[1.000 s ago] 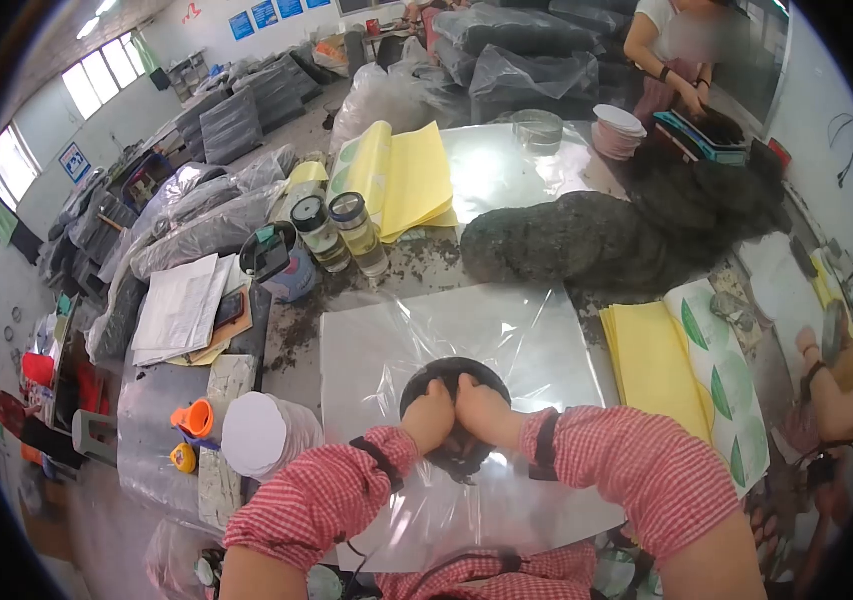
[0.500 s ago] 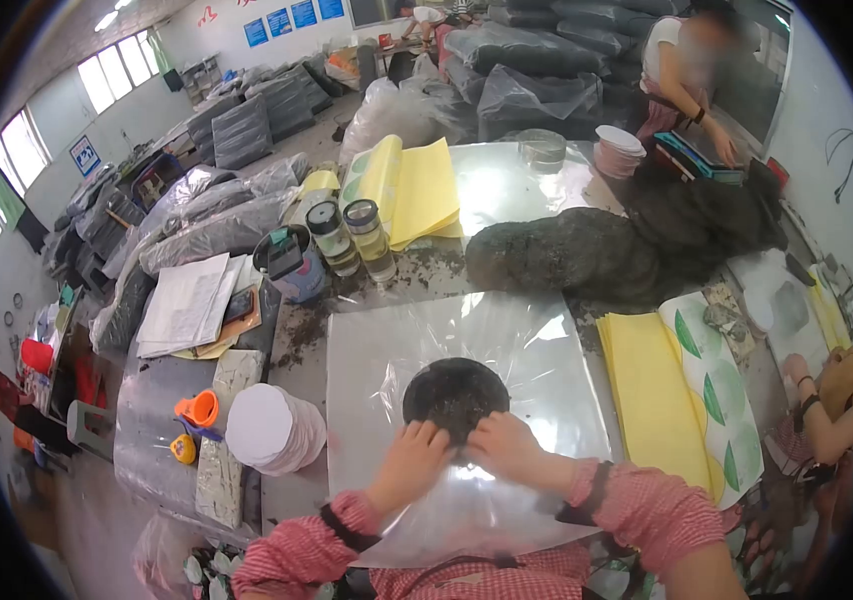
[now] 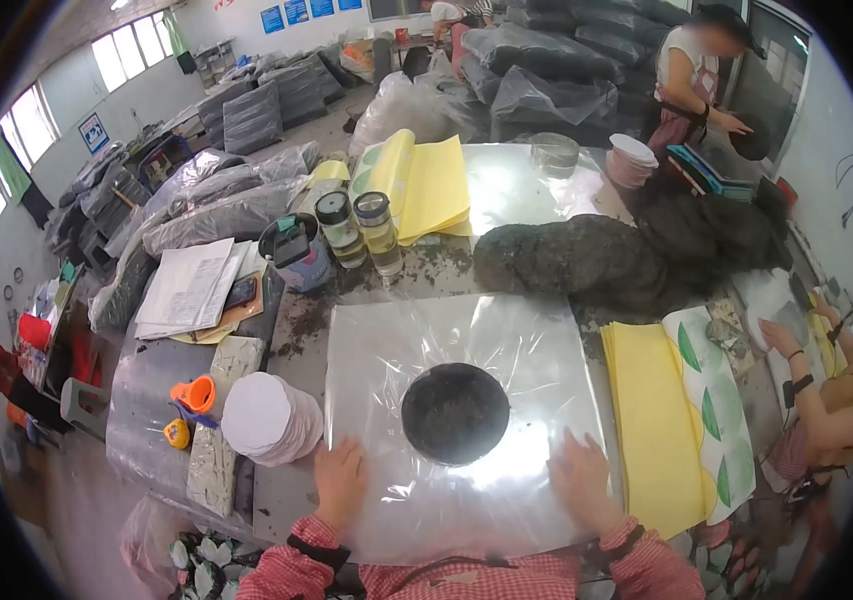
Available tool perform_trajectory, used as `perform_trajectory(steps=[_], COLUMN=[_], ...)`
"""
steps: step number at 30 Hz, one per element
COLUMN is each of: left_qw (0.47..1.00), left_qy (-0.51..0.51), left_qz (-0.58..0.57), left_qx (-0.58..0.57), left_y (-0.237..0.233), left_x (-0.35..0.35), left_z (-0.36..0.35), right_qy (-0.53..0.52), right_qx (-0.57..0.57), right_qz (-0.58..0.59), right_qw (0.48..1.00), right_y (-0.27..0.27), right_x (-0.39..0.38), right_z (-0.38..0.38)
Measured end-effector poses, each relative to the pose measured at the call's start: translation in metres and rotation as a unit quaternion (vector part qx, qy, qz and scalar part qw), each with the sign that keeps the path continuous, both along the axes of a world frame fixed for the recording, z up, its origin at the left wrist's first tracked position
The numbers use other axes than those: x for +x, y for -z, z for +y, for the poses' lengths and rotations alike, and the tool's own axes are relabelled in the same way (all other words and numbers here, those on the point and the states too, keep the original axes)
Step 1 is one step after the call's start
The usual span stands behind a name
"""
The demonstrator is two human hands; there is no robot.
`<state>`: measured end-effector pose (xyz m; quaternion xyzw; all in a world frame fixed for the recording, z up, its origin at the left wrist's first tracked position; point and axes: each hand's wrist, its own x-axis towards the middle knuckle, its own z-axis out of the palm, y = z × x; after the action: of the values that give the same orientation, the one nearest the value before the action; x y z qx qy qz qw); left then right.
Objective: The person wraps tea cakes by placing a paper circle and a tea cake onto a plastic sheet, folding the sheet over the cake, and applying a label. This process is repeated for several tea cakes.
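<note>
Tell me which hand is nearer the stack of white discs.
Left. The left hand rests just beside the white disc stack; the right hand lies across the clear sheet, near the yellow paper.

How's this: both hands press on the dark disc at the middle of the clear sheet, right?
Wrong. The head view shows left hand and right hand pressing the clear sheet near its front edge, off the dark disc at its middle.

The table [image 3: 297,335] bears a clear plastic sheet [image 3: 372,370] (dark disc [image 3: 455,413] on it), yellow papers [image 3: 652,400] and jars [image 3: 380,228].
</note>
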<state>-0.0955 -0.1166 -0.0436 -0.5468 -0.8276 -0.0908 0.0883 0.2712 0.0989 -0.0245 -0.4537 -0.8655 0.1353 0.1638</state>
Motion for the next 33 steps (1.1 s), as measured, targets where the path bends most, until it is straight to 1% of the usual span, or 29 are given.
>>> perform_trajectory(steps=[1, 2, 3, 4, 5, 7, 8, 9, 10, 11, 12, 13, 14, 15, 16, 17, 18, 19, 20, 21, 22, 24, 26, 27, 28, 30, 31, 32, 33], left_qw=[0.993, 0.992, 0.962, 0.896, 0.897, 0.762, 0.752, 0.651, 0.536, 0.818, 0.964, 0.963, 0.96, 0.959, 0.948, 0.934, 0.932, 0.928, 0.919, 0.924, 0.924, 0.962, 0.965, 0.953, 0.938, 0.927, 0.862, 0.775, 0.776], left_qy=[0.034, 0.037, -0.013, -0.067, -0.066, -0.093, -0.067, -0.085, -0.098, 0.032, 0.153, 0.168, 0.18, 0.182, 0.235, 0.29, 0.298, 0.254, 0.208, 0.159, 0.157, 0.117, 0.119, 0.1, 0.084, 0.129, 0.091, 0.048, 0.044], left_qz=[-0.098, -0.104, -0.273, -0.43, -0.43, -0.602, -0.595, -0.708, -0.805, -0.546, -0.197, -0.183, -0.176, -0.186, -0.19, -0.188, -0.185, -0.241, -0.298, -0.295, -0.301, -0.228, -0.219, -0.252, -0.282, -0.288, -0.413, -0.531, -0.533], left_qx=[-0.054, -0.062, 0.014, 0.088, 0.082, 0.219, 0.275, 0.259, 0.236, 0.176, 0.088, 0.108, 0.121, 0.11, 0.098, 0.093, 0.095, 0.124, 0.15, 0.185, 0.178, 0.097, 0.081, 0.132, 0.183, 0.205, 0.279, 0.338, 0.333], left_y=[0.002, -0.013, -0.042, -0.063, -0.073, -0.089, -0.048, -0.021, 0.0, 0.017, 0.01, 0.007, -0.02, -0.034, -0.047, -0.053, -0.038, -0.009, 0.007, -0.005, -0.009, -0.014, -0.017, -0.022, -0.024, -0.02, -0.021, -0.021, -0.024], left_x=[-0.008, -0.015, -0.025, -0.031, -0.032, -0.038, -0.041, -0.038, -0.035, -0.033, -0.023, -0.013, 0.008, 0.024, 0.036, 0.044, 0.045, 0.043, 0.041, 0.054, 0.06, 0.068, 0.071, 0.074, 0.073, 0.053, 0.042, 0.038, 0.042], left_z=[-0.004, -0.007, -0.001, 0.0, -0.007, -0.008, -0.011, -0.018, -0.022, -0.023, -0.01, 0.005, 0.027, 0.047, 0.068, 0.083, 0.086, 0.087, 0.092, 0.1, 0.102, 0.103, 0.101, 0.1, 0.099, 0.095, 0.099, 0.097, 0.095], right_qy=[-0.034, -0.004, 0.028, 0.044, 0.059, 0.062, 0.06, 0.103, 0.059, 0.016, -0.033, -0.079, -0.2, -0.199, -0.187, -0.167, -0.149, -0.144, -0.079, -0.011, -0.004, 0.019, -0.074, -0.107, -0.192, -0.227, -0.228, -0.236, -0.243], right_qx=[-0.136, -0.153, -0.165, -0.247, -0.322, -0.275, -0.228, -0.214, -0.147, -0.073, -0.072, -0.078, -0.038, -0.088, -0.079, -0.115, -0.142, -0.132, -0.256, -0.372, -0.379, -0.246, -0.095, -0.114, 0.059, 0.053, 0.062, 0.004, -0.059], right_qz=[-0.014, 0.091, 0.195, 0.297, 0.397, 0.45, 0.497, 0.409, 0.278, 0.14, 0.121, 0.096, 0.063, 0.077, 0.045, 0.09, 0.138, 0.143, 0.322, 0.479, 0.476, 0.548, 0.408, 0.354, 0.304, 0.287, 0.29, 0.24, 0.187], right_qw=[0.99, 0.984, 0.966, 0.921, 0.857, 0.847, 0.835, 0.881, 0.947, 0.987, 0.989, 0.989, 0.977, 0.973, 0.978, 0.975, 0.969, 0.97, 0.908, 0.795, 0.794, 0.8, 0.905, 0.922, 0.931, 0.929, 0.927, 0.942, 0.95], right_y=[-0.014, -0.043, -0.078, -0.101, -0.113, -0.096, -0.081, -0.049, -0.006, 0.023, 0.017, 0.012, 0.051, 0.028, 0.035, 0.037, 0.038, 0.046, 0.06, 0.07, 0.066, 0.043, -0.034, -0.04, -0.019, -0.001, 0.0, 0.003, 0.002], right_x=[0.005, 0.001, -0.008, -0.009, -0.004, 0.004, 0.006, 0.013, 0.021, 0.024, 0.007, -0.006, -0.011, -0.034, -0.053, -0.066, -0.077, -0.084, -0.092, -0.097, -0.108, -0.148, -0.166, -0.171, -0.177, -0.174, -0.177, -0.176, -0.172], right_z=[-0.002, -0.001, 0.012, 0.028, 0.04, 0.061, 0.077, 0.087, 0.083, 0.077, 0.056, 0.032, 0.034, 0.015, 0.002, -0.012, -0.017, -0.011, -0.005, -0.004, 0.001, 0.027, 0.005, -0.007, -0.003, -0.004, 0.004, 0.002, -0.005])
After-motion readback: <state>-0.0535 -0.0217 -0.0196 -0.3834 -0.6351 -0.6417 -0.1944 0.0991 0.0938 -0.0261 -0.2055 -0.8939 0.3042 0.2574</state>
